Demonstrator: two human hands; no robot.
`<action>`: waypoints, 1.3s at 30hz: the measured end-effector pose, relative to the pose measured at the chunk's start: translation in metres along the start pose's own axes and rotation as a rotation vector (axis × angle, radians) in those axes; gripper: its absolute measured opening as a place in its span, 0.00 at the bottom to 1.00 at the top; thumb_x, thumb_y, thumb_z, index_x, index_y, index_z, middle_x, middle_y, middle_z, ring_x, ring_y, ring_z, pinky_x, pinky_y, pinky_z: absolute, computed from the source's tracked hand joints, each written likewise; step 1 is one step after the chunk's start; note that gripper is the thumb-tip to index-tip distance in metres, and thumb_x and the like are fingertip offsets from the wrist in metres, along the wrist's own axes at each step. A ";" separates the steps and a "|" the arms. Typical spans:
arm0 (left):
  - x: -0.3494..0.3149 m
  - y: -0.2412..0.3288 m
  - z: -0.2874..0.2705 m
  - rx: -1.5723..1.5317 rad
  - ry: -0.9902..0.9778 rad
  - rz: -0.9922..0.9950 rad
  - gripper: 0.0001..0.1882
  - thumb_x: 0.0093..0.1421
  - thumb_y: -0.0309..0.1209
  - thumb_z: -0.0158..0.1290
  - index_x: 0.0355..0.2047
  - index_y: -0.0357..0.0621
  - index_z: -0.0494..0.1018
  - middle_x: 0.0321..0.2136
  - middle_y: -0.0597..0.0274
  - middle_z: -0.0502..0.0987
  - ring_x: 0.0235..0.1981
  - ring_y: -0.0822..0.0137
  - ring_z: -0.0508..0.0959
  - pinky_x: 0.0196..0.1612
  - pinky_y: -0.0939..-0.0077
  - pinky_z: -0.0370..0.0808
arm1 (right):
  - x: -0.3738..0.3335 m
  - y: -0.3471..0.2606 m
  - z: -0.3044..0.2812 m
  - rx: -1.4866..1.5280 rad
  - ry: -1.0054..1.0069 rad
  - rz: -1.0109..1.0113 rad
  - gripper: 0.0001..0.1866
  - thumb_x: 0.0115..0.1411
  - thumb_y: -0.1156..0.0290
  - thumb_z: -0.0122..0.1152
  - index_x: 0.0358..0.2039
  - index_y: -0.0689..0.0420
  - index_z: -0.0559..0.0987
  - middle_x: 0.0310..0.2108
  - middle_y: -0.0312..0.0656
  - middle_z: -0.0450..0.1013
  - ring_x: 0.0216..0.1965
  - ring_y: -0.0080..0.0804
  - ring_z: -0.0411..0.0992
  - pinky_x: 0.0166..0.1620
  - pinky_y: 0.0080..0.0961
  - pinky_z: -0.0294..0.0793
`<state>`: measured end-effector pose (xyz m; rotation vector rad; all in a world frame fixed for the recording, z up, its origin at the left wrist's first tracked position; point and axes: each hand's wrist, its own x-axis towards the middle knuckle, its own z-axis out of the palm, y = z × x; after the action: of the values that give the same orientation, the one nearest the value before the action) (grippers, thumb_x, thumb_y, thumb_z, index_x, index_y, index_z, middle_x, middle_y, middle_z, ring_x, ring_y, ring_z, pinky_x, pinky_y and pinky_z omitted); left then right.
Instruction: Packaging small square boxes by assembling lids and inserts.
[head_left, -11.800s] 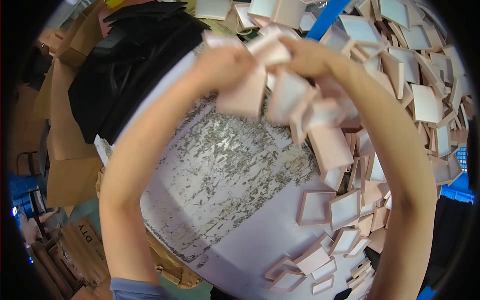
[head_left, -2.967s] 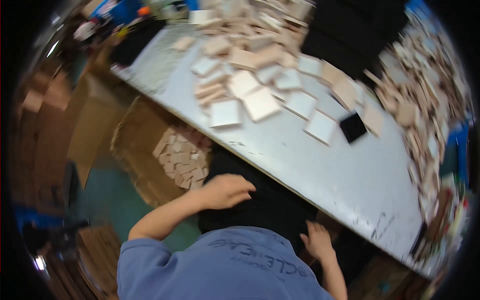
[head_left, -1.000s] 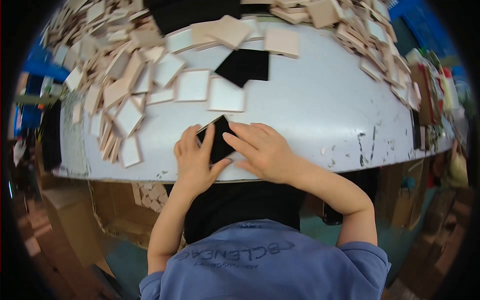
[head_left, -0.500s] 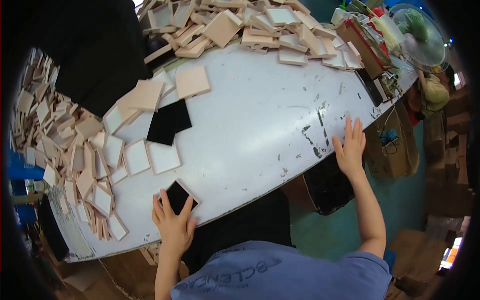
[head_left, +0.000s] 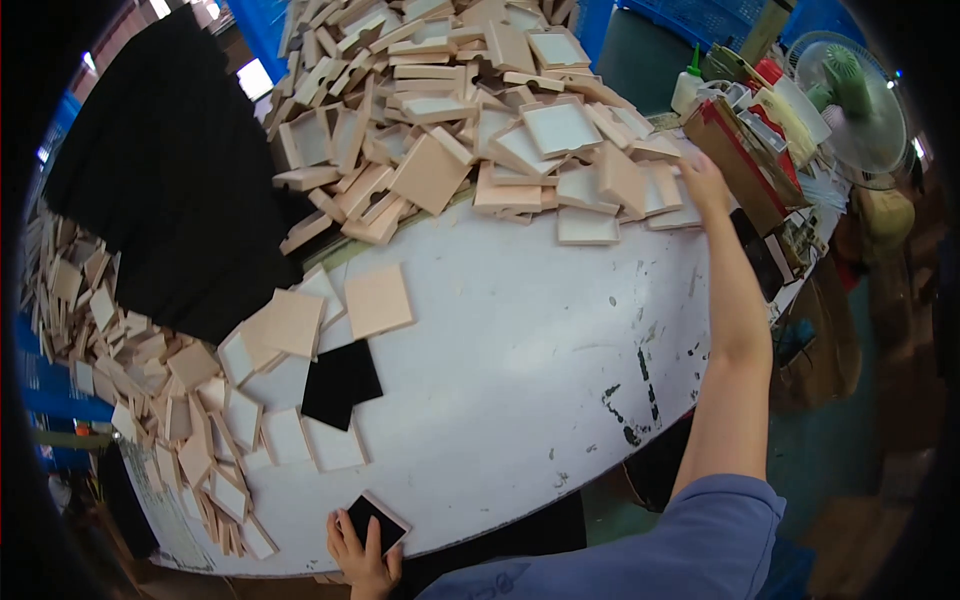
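By the table's near edge, my left hand [head_left: 365, 556] rests on a shallow pale box piece [head_left: 399, 523] lined with a black sheet [head_left: 361, 516]. Its fingers lie over the lining and along the sides, holding the piece on the tabletop. My right hand [head_left: 706, 186] is stretched far across to the right end of a big heap of box pieces [head_left: 437, 170]. Its fingers are bent slightly apart beside the end pieces [head_left: 677, 212], next to a brown carton; whether they touch is unclear. Loose black sheets [head_left: 342, 383] lie beside several white-lined trays [head_left: 335, 440].
More box pieces [head_left: 195, 365] crowd the table's left side. Black cloth [head_left: 170, 180] hangs over the far left. At the far right stand a brown carton [head_left: 742, 155] of odds and ends, a white bottle with a green tip [head_left: 687, 88] and a fan [head_left: 848, 90].
My right hand has gone from beyond the table's near edge to the far heap. The view has tilted farther up the table. My left hand stays on the black-lined box piece.
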<state>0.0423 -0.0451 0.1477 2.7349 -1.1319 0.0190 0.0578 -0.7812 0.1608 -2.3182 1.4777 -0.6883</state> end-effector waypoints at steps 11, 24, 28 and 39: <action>0.003 0.005 -0.008 0.038 -0.046 -0.029 0.26 0.58 0.41 0.40 0.53 0.40 0.62 0.57 0.32 0.53 0.57 0.31 0.54 0.55 0.42 0.52 | -0.096 -0.139 0.040 0.553 0.041 -0.254 0.31 0.49 0.47 0.56 0.51 0.52 0.72 0.48 0.54 0.67 0.51 0.48 0.64 0.55 0.40 0.57; 0.008 0.006 -0.006 -0.048 0.158 0.003 0.22 0.46 0.33 0.57 0.44 0.59 0.73 0.55 0.37 0.59 0.54 0.34 0.57 0.51 0.49 0.58 | -0.233 -0.212 0.042 0.394 0.130 -0.766 0.13 0.48 0.66 0.61 0.33 0.57 0.75 0.45 0.52 0.64 0.49 0.51 0.57 0.53 0.41 0.56; 0.012 0.010 -0.012 -0.057 0.153 -0.012 0.21 0.48 0.34 0.57 0.45 0.62 0.74 0.56 0.46 0.59 0.54 0.37 0.58 0.52 0.53 0.58 | -0.266 -0.225 0.034 0.427 0.096 -1.010 0.07 0.47 0.74 0.60 0.29 0.58 0.75 0.43 0.48 0.67 0.47 0.48 0.61 0.50 0.38 0.60; -0.012 -0.015 -0.008 -0.376 0.268 -0.135 0.31 0.45 0.39 0.61 0.49 0.42 0.67 0.57 0.40 0.57 0.57 0.45 0.60 0.57 0.55 0.57 | -0.372 -0.249 0.006 0.645 -0.378 -1.431 0.13 0.42 0.80 0.62 0.32 0.62 0.72 0.38 0.47 0.69 0.42 0.44 0.67 0.44 0.33 0.68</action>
<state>0.0445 -0.0245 0.1526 2.3803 -0.7849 0.1360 0.1185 -0.3392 0.1933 -2.3826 -0.6898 -0.7427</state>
